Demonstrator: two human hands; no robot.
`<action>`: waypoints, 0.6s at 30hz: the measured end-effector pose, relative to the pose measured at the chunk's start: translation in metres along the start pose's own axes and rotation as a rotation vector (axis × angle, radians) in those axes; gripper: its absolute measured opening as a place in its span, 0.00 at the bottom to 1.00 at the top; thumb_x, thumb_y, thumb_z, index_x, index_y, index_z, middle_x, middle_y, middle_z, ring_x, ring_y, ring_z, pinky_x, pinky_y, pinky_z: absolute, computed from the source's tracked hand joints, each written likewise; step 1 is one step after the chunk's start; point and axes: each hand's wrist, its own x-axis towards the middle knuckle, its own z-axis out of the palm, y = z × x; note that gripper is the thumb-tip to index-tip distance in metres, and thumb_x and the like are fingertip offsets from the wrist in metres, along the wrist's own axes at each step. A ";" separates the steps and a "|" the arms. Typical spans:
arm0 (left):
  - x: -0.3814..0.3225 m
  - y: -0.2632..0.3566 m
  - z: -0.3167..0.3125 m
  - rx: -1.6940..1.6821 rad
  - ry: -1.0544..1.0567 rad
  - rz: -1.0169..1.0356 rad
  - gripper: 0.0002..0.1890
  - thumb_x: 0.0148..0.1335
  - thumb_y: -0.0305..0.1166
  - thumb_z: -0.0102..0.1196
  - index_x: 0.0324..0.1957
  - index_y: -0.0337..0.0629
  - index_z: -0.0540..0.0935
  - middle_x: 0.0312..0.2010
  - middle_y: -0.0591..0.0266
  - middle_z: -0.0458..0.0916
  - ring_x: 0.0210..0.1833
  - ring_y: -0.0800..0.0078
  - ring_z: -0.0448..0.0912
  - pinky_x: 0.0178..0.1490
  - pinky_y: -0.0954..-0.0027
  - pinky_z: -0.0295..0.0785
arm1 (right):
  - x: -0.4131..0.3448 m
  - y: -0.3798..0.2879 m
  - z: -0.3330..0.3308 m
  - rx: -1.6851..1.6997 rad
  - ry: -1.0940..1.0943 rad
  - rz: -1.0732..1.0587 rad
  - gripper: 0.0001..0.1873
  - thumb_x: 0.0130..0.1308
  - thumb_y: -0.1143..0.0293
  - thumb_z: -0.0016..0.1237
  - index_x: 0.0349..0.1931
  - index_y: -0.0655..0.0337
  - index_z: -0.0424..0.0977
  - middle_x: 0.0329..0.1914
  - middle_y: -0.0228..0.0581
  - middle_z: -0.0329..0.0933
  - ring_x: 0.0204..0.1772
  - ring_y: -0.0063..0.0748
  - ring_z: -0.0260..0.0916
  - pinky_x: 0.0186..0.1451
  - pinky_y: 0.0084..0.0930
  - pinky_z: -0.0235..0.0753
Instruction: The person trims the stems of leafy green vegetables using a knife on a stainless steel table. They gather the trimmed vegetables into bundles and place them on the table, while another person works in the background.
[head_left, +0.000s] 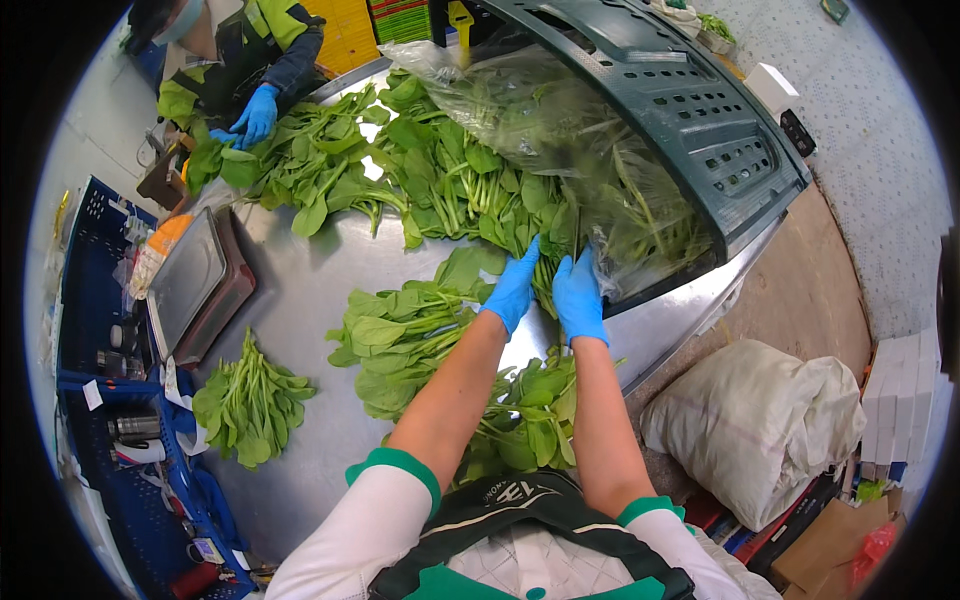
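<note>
Both of my hands wear blue gloves and meet around a bunch of leafy greens (551, 225) beside the mouth of a tipped plastic crate (697, 112). My left hand (516, 285) presses on the bunch's left side, thumb up. On its right side is my right hand (580, 296), close to the clear plastic bag (600, 157) lining the crate. More greens show through that bag. A heap of greens (442, 172) spreads leftward from my hands. Nearer me lie a pile of greens (397, 337) and more leaves (536, 420) under my forearms.
A weighing scale (195, 285) stands on the metal table (300, 300), with a separate small bunch (251, 405) near it. Across the table, a co-worker's gloved hand (257, 116) touches greens. Blue pegboard shelving (105, 465) lines the left; a white sack (750, 427) sits at right.
</note>
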 end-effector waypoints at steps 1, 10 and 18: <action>-0.006 0.002 0.001 -0.013 0.009 -0.063 0.32 0.63 0.48 0.55 0.65 0.44 0.63 0.58 0.59 0.72 0.57 0.64 0.73 0.58 0.59 0.68 | 0.002 0.003 0.002 0.133 -0.041 0.071 0.32 0.66 0.64 0.39 0.64 0.76 0.51 0.64 0.70 0.57 0.66 0.62 0.57 0.67 0.42 0.58; -0.163 0.012 -0.001 -0.015 0.143 0.262 0.27 0.71 0.46 0.40 0.65 0.41 0.62 0.62 0.57 0.67 0.62 0.64 0.68 0.64 0.59 0.63 | -0.096 -0.029 -0.012 0.095 -0.245 -0.370 0.33 0.64 0.63 0.45 0.69 0.58 0.51 0.64 0.58 0.63 0.64 0.48 0.66 0.56 0.35 0.73; -0.333 0.059 -0.039 0.780 0.219 -0.453 0.29 0.66 0.47 0.47 0.64 0.42 0.65 0.61 0.48 0.67 0.60 0.64 0.69 0.65 0.61 0.61 | -0.110 -0.078 0.064 -0.224 -0.724 -0.869 0.29 0.62 0.65 0.43 0.65 0.48 0.59 0.56 0.51 0.68 0.32 0.55 0.76 0.33 0.43 0.77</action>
